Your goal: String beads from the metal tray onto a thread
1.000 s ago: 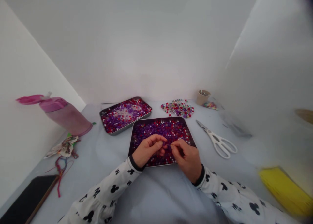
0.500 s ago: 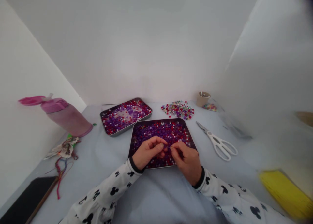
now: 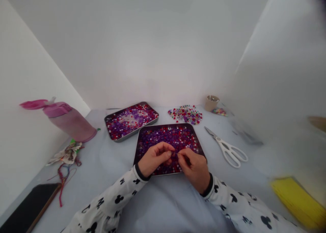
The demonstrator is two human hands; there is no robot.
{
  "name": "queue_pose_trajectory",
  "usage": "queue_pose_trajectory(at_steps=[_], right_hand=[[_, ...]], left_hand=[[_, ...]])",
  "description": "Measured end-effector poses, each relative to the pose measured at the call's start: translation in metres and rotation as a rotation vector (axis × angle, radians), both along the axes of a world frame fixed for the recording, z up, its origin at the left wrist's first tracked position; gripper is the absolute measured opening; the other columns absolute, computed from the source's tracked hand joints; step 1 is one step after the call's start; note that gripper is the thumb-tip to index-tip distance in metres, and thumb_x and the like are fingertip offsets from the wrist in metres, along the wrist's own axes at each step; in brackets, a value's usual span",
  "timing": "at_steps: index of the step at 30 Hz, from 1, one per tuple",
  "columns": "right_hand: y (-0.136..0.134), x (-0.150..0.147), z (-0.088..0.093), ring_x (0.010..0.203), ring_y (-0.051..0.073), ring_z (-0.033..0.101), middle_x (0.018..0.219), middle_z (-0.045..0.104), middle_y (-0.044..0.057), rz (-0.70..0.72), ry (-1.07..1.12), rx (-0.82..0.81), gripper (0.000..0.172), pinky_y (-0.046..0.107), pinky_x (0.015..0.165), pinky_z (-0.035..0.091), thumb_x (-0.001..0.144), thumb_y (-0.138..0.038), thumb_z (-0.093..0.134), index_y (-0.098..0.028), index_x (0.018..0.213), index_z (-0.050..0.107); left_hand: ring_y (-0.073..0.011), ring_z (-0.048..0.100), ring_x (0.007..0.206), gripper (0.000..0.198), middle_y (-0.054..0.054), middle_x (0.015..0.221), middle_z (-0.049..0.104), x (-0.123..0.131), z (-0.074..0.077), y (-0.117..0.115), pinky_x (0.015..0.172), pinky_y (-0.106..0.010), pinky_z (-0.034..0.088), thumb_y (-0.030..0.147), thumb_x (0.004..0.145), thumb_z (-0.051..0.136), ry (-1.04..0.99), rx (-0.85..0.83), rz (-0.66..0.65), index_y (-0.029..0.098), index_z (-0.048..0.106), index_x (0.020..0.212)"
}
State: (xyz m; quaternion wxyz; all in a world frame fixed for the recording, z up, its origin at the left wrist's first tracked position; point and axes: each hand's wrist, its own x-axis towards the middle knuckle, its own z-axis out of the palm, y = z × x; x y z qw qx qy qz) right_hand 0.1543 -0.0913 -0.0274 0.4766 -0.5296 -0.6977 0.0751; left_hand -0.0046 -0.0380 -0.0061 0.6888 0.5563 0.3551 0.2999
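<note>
- The left hand (image 3: pixel 155 158) hovers over the near edge of the front tray (image 3: pixel 136 151), its grip pressed together: thumb and forefinger pinch a small bead (image 3: pixel 174 154), dark red as far as can be told
- The right hand (image 3: pixel 195 167) faces it from 3 o'clock, fingertips almost touching those of the left; its grip is also pinched tight, on something too thin to make out
- The bead sits between the two hands, just above the mass of purple, red and white beads that fills the front tray
- The front tray lies flat on the pale surface (image 3: pixel 163 202), straight ahead of the person
- A second tray (image 3: pixel 137 128) of similar beads rests at 11 o'clock from the first, slightly angled, close to it
- A loose pile of mixed beads (image 3: pixel 185 113) lies at 1 o'clock from the front tray, with a small tan cup (image 3: pixel 211 102) just beyond it
- White-handled scissors (image 3: pixel 228 148) lie at 3 o'clock, blades shut, pointing away
- A pink bottle (image 3: pixel 67 119) stands at 9 o'clock by the wall, with a tangle of cords (image 3: pixel 65 158) in front of it
- Both sleeves (image 3: pixel 109 202) are white with black mouse-head shapes
</note>
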Motion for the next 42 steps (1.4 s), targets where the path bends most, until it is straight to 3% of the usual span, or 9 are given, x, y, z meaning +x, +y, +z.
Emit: queue_pose_trajectory(at_steps=[4, 8, 11, 19, 31, 36, 42], right_hand=[[-0.001, -0.001, 0.001, 0.046, 0.009, 0.049, 0.057, 0.056, -0.003, -0.006, 0.006, -0.006, 0.015, 0.02, 0.051, 0.038, 0.082, -0.016, 0.045, -0.018, 0.072, 0.057], [-0.001, -0.001, 0.002, 0.049, 0.009, 0.05, 0.059, 0.057, -0.002, 0.018, -0.007, 0.0, 0.014, 0.02, 0.053, 0.038, 0.082, -0.015, 0.046, -0.018, 0.074, 0.057], [-0.001, -0.001, 0.0, 0.052, 0.009, 0.052, 0.061, 0.058, -0.002, 0.044, -0.005, 0.013, 0.014, 0.019, 0.053, 0.039, 0.082, -0.015, 0.045, -0.018, 0.075, 0.057], [-0.002, 0.0, -0.006, 0.058, 0.011, 0.057, 0.066, 0.062, 0.0, 0.107, -0.074, 0.072, 0.016, 0.021, 0.057, 0.042, 0.084, -0.016, 0.043, -0.018, 0.078, 0.057], [-0.004, 0.001, -0.004, 0.064, 0.013, 0.059, 0.07, 0.062, 0.002, 0.212, -0.181, 0.019, 0.015, 0.023, 0.062, 0.042, 0.087, -0.021, 0.044, -0.018, 0.082, 0.059], [-0.002, 0.002, -0.003, 0.06, 0.012, 0.06, 0.069, 0.063, 0.0, 0.1, -0.132, -0.048, 0.016, 0.022, 0.058, 0.041, 0.086, -0.018, 0.042, -0.018, 0.083, 0.057], [-0.003, 0.005, -0.002, 0.046, 0.01, 0.054, 0.057, 0.059, -0.003, 0.055, -0.094, -0.099, 0.016, 0.02, 0.047, 0.038, 0.086, -0.026, 0.044, -0.019, 0.08, 0.057]], left_hand=[[-0.0059, 0.049, 0.052, 0.027, 0.003, 0.064, 0.053, 0.002, 0.003, -0.002, 0.052, -0.02, 0.039, 0.032, 0.07, 0.064, 0.057, 0.018, -0.005, 0.013, 0.053, 0.085], [-0.0023, 0.033, 0.04, 0.011, 0.004, 0.061, 0.051, 0.003, 0.005, -0.004, 0.039, -0.016, 0.022, 0.024, 0.074, 0.053, 0.129, 0.035, -0.032, 0.014, 0.051, 0.079], [-0.0027, 0.028, 0.039, 0.011, 0.004, 0.058, 0.048, 0.003, 0.007, -0.006, 0.038, -0.017, 0.017, 0.02, 0.075, 0.043, 0.177, 0.041, -0.073, 0.014, 0.052, 0.076], [-0.006, 0.032, 0.047, 0.023, 0.005, 0.056, 0.043, 0.003, 0.012, -0.01, 0.042, -0.018, 0.023, 0.036, 0.079, 0.048, 0.248, 0.185, -0.077, 0.015, 0.052, 0.07], [-0.0101, 0.044, 0.061, 0.015, 0.002, 0.064, 0.05, 0.003, 0.007, -0.008, 0.06, -0.021, 0.036, 0.022, 0.078, 0.046, 0.332, 0.415, -0.013, 0.015, 0.052, 0.066], [-0.0126, 0.049, 0.069, 0.014, -0.001, 0.076, 0.058, 0.006, 0.005, -0.014, 0.066, -0.023, 0.038, 0.022, 0.079, 0.048, 0.447, 0.627, 0.113, 0.016, 0.06, 0.08], [-0.0114, 0.048, 0.063, 0.012, -0.001, 0.074, 0.058, 0.008, -0.004, -0.015, 0.061, -0.022, 0.039, 0.023, 0.078, 0.053, 0.466, 0.674, 0.138, 0.017, 0.061, 0.085]])
